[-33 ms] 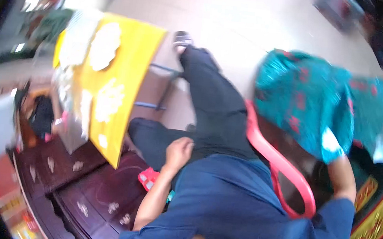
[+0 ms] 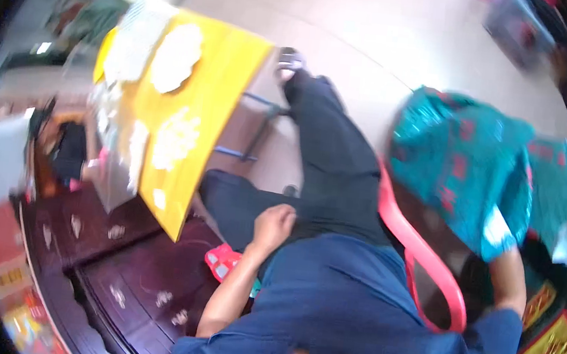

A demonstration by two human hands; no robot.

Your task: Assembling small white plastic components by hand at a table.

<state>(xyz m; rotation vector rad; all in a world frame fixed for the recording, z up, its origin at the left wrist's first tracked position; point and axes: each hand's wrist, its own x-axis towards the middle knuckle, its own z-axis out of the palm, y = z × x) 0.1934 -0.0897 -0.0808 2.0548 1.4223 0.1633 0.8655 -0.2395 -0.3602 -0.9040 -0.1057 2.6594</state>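
My left hand (image 2: 274, 226) rests over my lap, its fingers curled closed; anything inside them is too small or hidden to make out. My right hand is out of sight inside a large teal plastic bag (image 2: 468, 158) with red print, where my right forearm (image 2: 509, 275) goes in at its lower right edge. A white patch (image 2: 497, 230) shows by that wrist. To the left, a yellow board (image 2: 230, 64) carries a round white pile (image 2: 177, 59), a scatter of small white pieces (image 2: 177, 139) and clear plastic bags (image 2: 131, 43).
A pink plastic chair arm (image 2: 421, 247) curves at my right side. Dark carved wooden furniture (image 2: 142, 273) stands at left, with a red-and-white checked item (image 2: 223, 260) beside my left forearm. Another teal bag (image 2: 562, 185) lies far right. A grey-blue container (image 2: 520, 32) sits on the floor (image 2: 354, 29).
The whole view has shifted a little, so the board and the bag appear farther right. Both hands keep their places, left over the lap and right in the bag.
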